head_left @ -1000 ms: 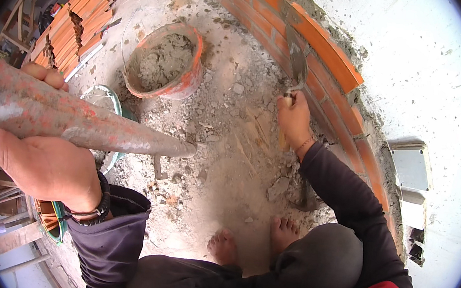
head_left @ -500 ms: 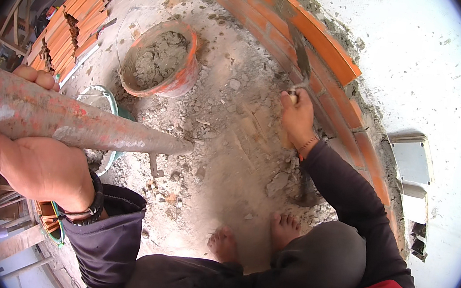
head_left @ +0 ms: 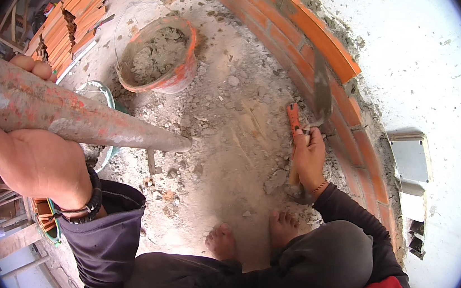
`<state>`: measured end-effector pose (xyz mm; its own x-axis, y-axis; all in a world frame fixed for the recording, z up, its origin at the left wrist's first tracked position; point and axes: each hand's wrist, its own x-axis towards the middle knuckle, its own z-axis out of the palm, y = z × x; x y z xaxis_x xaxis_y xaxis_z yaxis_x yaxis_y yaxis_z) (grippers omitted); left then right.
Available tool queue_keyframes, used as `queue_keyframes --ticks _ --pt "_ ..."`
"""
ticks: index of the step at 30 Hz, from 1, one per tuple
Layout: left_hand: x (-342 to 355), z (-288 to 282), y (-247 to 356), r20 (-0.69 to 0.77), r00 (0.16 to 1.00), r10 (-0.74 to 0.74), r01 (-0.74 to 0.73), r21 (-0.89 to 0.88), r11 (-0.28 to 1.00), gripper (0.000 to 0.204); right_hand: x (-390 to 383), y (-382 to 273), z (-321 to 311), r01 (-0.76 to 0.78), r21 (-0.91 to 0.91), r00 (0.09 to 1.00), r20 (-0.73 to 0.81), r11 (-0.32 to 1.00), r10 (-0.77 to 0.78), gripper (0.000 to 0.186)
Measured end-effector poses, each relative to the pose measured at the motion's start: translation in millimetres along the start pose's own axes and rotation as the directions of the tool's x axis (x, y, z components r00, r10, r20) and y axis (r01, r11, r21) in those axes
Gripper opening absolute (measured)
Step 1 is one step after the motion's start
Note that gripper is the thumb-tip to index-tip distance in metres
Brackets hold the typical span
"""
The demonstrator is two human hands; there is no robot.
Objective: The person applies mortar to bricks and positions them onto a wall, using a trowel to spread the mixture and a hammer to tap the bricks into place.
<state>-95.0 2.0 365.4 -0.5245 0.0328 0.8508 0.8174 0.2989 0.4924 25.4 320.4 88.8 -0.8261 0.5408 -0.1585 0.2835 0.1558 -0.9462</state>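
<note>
My left hand (head_left: 34, 163) is wrapped round a thick grey pole (head_left: 77, 110) spattered with red paint and dried cement. Its fingertips show over the far side, and the pole runs down to the rubble-strewn floor. My right hand (head_left: 309, 158) grips a trowel; the smeared grey blade (head_left: 321, 92) points away from me beside the low brick wall (head_left: 326, 92). Part of a wooden handle comes out below my fist. Just left of those fingers lies a tool with an orange handle end (head_left: 292, 117), its middle hidden by the hand.
An orange bucket (head_left: 184, 72) of wet mortar stands ahead, with a greenish bucket (head_left: 116, 104) partly behind the pole. Stacked orange bricks (head_left: 69, 20) lie far left. A white wall (head_left: 407, 61) with an electrical box (head_left: 411, 157) rises at right. My bare feet (head_left: 223, 241) are close below.
My right hand has drawn the trowel back toward me and slightly right, uncovering the orange handle end. My left hand and the pole have barely shifted.
</note>
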Motion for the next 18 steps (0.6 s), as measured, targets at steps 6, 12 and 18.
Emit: queue_keyframes --ticks 6,12,18 --pt "-1.5 18.9 1.4 -0.189 0.977 -0.098 0.122 0.118 0.985 0.066 16.6 -25.7 -7.5 0.004 -0.102 0.999 0.052 0.995 0.001 0.023" --pt "-2.6 20.2 2.3 -0.204 0.973 -0.112 0.141 0.139 0.98 0.065 -3.3 -8.5 -39.6 -0.048 -0.027 0.999 -0.021 0.998 0.047 0.015" --pt "-2.3 19.4 2.5 -0.219 0.969 -0.116 0.15 0.146 0.978 0.065 -35.6 5.5 -68.0 -0.102 0.046 0.995 0.012 0.994 0.102 0.013"
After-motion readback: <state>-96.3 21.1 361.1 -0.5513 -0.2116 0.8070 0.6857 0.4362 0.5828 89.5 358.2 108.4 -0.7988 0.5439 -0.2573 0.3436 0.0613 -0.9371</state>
